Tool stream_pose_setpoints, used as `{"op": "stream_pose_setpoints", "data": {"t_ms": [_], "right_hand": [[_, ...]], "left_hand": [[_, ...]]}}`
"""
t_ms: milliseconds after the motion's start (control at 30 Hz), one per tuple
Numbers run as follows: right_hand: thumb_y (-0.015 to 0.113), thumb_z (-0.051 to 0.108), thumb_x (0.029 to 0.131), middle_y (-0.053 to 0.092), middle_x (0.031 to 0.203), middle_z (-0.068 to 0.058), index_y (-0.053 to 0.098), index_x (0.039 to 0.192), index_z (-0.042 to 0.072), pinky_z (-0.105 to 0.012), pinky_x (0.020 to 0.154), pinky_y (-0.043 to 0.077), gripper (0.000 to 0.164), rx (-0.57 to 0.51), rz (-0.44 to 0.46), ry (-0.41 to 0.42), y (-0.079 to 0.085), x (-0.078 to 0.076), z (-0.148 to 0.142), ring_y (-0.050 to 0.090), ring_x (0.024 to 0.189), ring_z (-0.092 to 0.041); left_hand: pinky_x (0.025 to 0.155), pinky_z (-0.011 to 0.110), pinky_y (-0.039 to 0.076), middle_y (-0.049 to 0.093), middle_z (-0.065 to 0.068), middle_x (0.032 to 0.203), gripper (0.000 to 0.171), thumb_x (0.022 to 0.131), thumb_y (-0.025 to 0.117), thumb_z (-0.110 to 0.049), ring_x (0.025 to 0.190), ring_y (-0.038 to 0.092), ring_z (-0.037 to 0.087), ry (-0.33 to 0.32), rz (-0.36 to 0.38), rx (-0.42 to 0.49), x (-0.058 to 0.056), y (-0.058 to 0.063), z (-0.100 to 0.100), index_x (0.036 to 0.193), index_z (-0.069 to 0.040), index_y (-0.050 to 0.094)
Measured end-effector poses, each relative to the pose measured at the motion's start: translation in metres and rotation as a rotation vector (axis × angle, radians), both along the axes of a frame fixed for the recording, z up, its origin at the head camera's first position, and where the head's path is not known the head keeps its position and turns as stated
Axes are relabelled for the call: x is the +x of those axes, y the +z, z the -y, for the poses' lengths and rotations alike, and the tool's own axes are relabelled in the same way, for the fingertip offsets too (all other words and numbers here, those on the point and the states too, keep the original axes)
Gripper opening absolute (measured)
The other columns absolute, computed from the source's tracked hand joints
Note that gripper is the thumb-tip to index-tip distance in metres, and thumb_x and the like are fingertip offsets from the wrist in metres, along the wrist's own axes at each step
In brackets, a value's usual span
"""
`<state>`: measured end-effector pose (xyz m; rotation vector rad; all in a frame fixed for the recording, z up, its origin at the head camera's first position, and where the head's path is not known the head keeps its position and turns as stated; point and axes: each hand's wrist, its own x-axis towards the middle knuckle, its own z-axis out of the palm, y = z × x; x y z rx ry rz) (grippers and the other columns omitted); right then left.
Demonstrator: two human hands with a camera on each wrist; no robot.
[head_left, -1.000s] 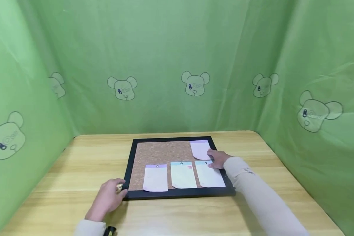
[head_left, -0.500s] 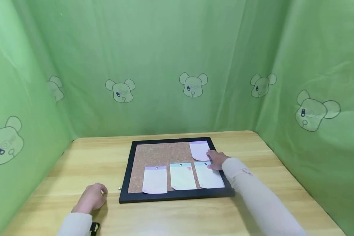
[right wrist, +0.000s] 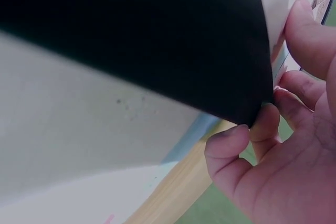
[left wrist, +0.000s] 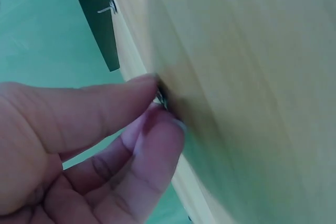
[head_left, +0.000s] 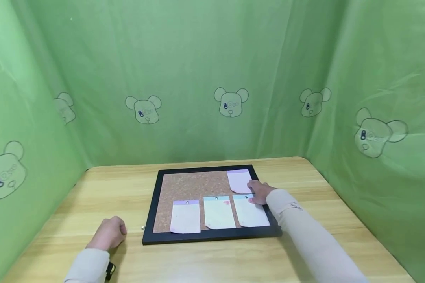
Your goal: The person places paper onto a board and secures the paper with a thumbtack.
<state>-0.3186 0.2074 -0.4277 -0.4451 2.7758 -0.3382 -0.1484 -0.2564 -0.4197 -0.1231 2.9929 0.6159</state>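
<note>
A black-framed corkboard (head_left: 184, 184) lies flat on the wooden table, bearing several paper notes. Tacks show at the top of the three lower notes: a purple-topped one (head_left: 185, 218) and two blue-topped. Left of the board, my left hand (head_left: 108, 234) is low over the table; in the left wrist view its thumb and finger pinch a small shiny thumbtack (left wrist: 163, 99), mostly hidden. My right hand (head_left: 260, 192) grips the board's right edge, thumb and forefinger over the notes there. In the right wrist view, bent fingers (right wrist: 231, 142) meet the black frame (right wrist: 199, 40).
Another tack (head_left: 143, 227) sits on the table close to the board's left edge. The upper right note (head_left: 239, 181), purple-topped, has a curled lower corner. Green curtains (head_left: 187, 70) with bear-head prints enclose the table (head_left: 205, 261) at the back and both sides.
My left hand has left the board's lower left corner, moved left and down, and its fingers have drawn together. A tack beside the frame is now uncovered. The right hand stays put.
</note>
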Motion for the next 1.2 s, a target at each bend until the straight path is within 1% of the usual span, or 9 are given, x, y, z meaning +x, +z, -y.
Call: {"op": "stream_pose_setpoints", "data": {"t_ms": [67,200,333,500,600,667,833,933,1200], "right_hand": [[0.065,0.020,0.094,0.027,0.153,-0.024,0.037,0.144,-0.004,-0.056,0.111,0.026,0.063,-0.003,-0.004,-0.006,0.002,0.001,-0.001,0.028,0.135,-0.048],[0.065,0.022,0.094,0.026,0.153,-0.024,0.037,0.145,-0.003,-0.056,0.111,0.026,0.063,0.000,0.004,-0.013,0.004,0.000,-0.001,0.028,0.136,-0.047],[0.065,0.024,0.094,0.027,0.154,-0.022,0.037,0.146,-0.001,-0.055,0.111,0.027,0.065,0.020,0.011,-0.013,0.001,-0.001,0.000,0.028,0.137,-0.046],[0.066,0.024,0.093,0.028,0.153,-0.022,0.037,0.145,-0.001,-0.055,0.111,0.026,0.065,0.019,0.006,-0.019,-0.002,-0.003,-0.001,0.028,0.137,-0.045],[0.066,0.022,0.093,0.028,0.153,-0.023,0.038,0.145,-0.001,-0.055,0.111,0.027,0.064,0.017,-0.001,-0.015,-0.003,-0.004,-0.002,0.029,0.135,-0.047],[0.066,0.022,0.093,0.028,0.153,-0.022,0.038,0.145,-0.001,-0.055,0.111,0.027,0.064,0.009,0.004,-0.028,-0.005,-0.004,-0.002,0.029,0.136,-0.046],[0.066,0.022,0.093,0.028,0.154,-0.021,0.038,0.145,0.000,-0.054,0.111,0.027,0.064,-0.001,0.005,-0.050,-0.007,-0.003,0.000,0.029,0.136,-0.044],[0.067,0.021,0.092,0.028,0.153,-0.021,0.039,0.145,0.000,-0.053,0.111,0.027,0.063,-0.007,0.001,-0.052,-0.007,-0.002,0.001,0.030,0.136,-0.044],[0.067,0.022,0.092,0.028,0.154,-0.020,0.037,0.146,0.002,-0.053,0.111,0.028,0.065,-0.001,0.009,-0.076,-0.005,-0.002,0.002,0.030,0.136,-0.042]], "left_hand": [[0.069,0.043,0.055,0.063,0.006,0.074,0.015,0.074,0.068,0.011,0.072,0.059,0.023,-0.011,-0.011,-0.004,-0.002,0.000,0.000,0.074,-0.003,0.066],[0.066,0.041,0.054,0.061,0.005,0.072,0.014,0.074,0.069,0.010,0.069,0.057,0.022,-0.020,-0.001,-0.006,-0.004,0.001,0.001,0.073,-0.004,0.065],[0.067,0.043,0.053,0.060,0.003,0.070,0.019,0.072,0.068,0.011,0.069,0.056,0.022,-0.031,-0.005,-0.001,-0.004,0.001,0.002,0.069,-0.008,0.064],[0.069,0.046,0.051,0.063,0.006,0.077,0.019,0.072,0.062,0.010,0.072,0.056,0.024,-0.040,-0.017,0.004,-0.007,0.001,0.001,0.070,-0.009,0.064],[0.068,0.044,0.050,0.064,0.009,0.082,0.017,0.075,0.061,0.008,0.073,0.055,0.025,-0.035,-0.017,0.017,-0.008,0.001,0.000,0.072,-0.009,0.063],[0.066,0.042,0.049,0.063,0.010,0.083,0.016,0.077,0.061,0.007,0.072,0.054,0.025,-0.031,-0.018,0.029,-0.010,0.001,-0.001,0.073,-0.008,0.062],[0.060,0.035,0.046,0.059,0.008,0.076,0.015,0.077,0.063,0.006,0.068,0.051,0.023,-0.028,-0.038,0.054,-0.015,0.003,-0.003,0.073,-0.008,0.060],[0.058,0.033,0.046,0.057,0.006,0.072,0.015,0.076,0.062,0.008,0.066,0.051,0.022,-0.027,-0.053,0.072,-0.017,0.004,-0.006,0.073,-0.007,0.060],[0.064,0.035,0.049,0.055,0.003,0.071,0.010,0.077,0.065,0.007,0.068,0.052,0.020,-0.058,-0.105,0.099,-0.025,0.010,-0.014,0.078,-0.003,0.062]]}}
